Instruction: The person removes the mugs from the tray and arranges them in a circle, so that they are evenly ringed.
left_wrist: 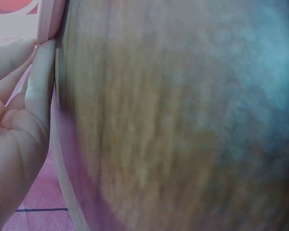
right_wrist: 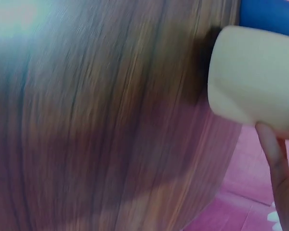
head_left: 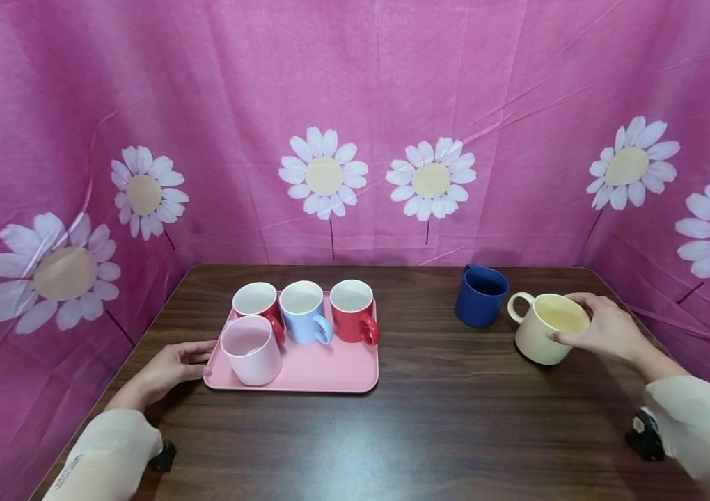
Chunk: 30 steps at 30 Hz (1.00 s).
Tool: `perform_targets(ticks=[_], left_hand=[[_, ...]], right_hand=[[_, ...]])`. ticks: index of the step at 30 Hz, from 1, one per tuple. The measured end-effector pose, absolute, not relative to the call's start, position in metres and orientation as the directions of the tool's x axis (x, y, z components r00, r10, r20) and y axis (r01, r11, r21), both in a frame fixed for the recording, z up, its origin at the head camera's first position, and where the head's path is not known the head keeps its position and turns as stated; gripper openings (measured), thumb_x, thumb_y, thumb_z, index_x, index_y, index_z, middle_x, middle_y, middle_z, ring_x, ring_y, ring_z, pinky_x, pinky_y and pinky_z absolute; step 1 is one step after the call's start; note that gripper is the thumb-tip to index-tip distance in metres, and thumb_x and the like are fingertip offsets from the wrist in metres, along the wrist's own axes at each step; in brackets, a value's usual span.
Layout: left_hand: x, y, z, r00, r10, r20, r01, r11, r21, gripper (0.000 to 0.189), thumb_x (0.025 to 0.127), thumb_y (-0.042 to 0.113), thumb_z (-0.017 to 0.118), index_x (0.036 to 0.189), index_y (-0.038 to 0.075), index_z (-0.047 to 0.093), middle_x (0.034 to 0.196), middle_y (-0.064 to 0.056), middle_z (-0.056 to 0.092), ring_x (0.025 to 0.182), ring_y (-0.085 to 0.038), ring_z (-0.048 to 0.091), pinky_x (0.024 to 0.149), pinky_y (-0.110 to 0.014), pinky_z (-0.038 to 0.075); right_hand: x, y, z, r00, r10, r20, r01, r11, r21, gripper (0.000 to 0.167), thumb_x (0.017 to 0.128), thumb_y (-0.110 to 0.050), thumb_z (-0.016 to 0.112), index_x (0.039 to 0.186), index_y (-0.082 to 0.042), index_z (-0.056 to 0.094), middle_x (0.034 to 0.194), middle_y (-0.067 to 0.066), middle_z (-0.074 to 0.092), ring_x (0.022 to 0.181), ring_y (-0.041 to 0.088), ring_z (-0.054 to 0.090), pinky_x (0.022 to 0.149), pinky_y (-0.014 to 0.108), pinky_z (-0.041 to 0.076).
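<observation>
In the head view, my right hand [head_left: 605, 332] grips a pale yellow mug [head_left: 539, 337] by its side, thumb on the near side and fingers at the far rim. The mug tilts slightly, its handle pointing left; its pale wall [right_wrist: 255, 77] also shows in the right wrist view. At the left, my left hand [head_left: 170, 372] holds the left edge of a pink tray [head_left: 330, 372], with thumb and fingers at the rim in the left wrist view. On the tray stand a pale pink mug [head_left: 251, 355], a light blue mug [head_left: 302, 316] and two red mugs, one at the right [head_left: 351, 316].
A dark blue mug [head_left: 479, 303] stands on the brown wooden table [head_left: 430, 417], just left of and behind the yellow mug. Pink cloth [head_left: 380, 90] with printed daisies hangs behind the table and along both sides.
</observation>
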<state>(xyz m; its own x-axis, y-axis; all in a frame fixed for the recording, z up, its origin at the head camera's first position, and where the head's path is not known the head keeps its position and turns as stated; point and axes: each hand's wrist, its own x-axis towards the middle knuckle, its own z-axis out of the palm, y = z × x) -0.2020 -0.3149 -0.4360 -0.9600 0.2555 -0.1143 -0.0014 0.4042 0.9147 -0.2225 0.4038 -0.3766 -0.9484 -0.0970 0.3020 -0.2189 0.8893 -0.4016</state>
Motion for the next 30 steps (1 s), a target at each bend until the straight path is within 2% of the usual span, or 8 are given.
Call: perform_targets(ticks=[8,11,22,30], left_hand=[[-0.202,-0.315,-0.435,-0.964,0.24,-0.112,0.0,0.423,0.906,0.062,0.083,0.004,0.072,0.133,-0.017,0.042,0.123,-0.032,0.055,0.098,-0.004,0.059,0.08,-0.021,0.049],[-0.201,-0.314,-0.435,-0.963,0.244,-0.11,0.003,0.419,0.908,0.062,0.083,0.004,0.071,0.133,-0.017,0.041,0.123,-0.032,0.055,0.098,-0.003,0.059,0.08,-0.021,0.05],[-0.202,-0.314,-0.435,-0.961,0.255,-0.11,0.002,0.403,0.915,0.061,0.084,0.003,0.071,0.133,-0.017,0.041,0.122,-0.033,0.055,0.099,-0.007,0.06,0.079,-0.021,0.05],[-0.202,-0.314,-0.435,-0.962,0.248,-0.112,0.004,0.424,0.906,0.061,0.084,0.003,0.071,0.133,-0.018,0.041,0.123,-0.032,0.054,0.099,-0.006,0.059,0.079,-0.021,0.05]], right_hand=[[-0.231,0.388,-0.38,-0.968,0.038,0.248,-0.083,0.884,-0.46,0.081,0.069,-0.045,0.08,0.119,0.011,0.05,0.101,0.033,0.054,0.093,0.045,0.046,0.072,0.054,0.037],[-0.232,0.383,-0.383,-0.97,0.088,0.226,-0.033,0.876,-0.482,0.084,0.071,-0.047,0.078,0.12,0.014,0.047,0.102,0.036,0.052,0.095,0.048,0.043,0.073,0.056,0.037],[-0.232,0.354,-0.386,-0.941,0.291,0.17,0.153,0.819,-0.554,0.093,0.071,-0.055,0.075,0.122,0.016,0.044,0.106,0.036,0.045,0.101,0.049,0.038,0.077,0.055,0.039],[-0.234,0.338,-0.388,-0.916,0.377,0.138,0.231,0.776,-0.587,0.099,0.068,-0.058,0.075,0.126,0.014,0.04,0.109,0.034,0.041,0.103,0.046,0.038,0.079,0.052,0.04]])
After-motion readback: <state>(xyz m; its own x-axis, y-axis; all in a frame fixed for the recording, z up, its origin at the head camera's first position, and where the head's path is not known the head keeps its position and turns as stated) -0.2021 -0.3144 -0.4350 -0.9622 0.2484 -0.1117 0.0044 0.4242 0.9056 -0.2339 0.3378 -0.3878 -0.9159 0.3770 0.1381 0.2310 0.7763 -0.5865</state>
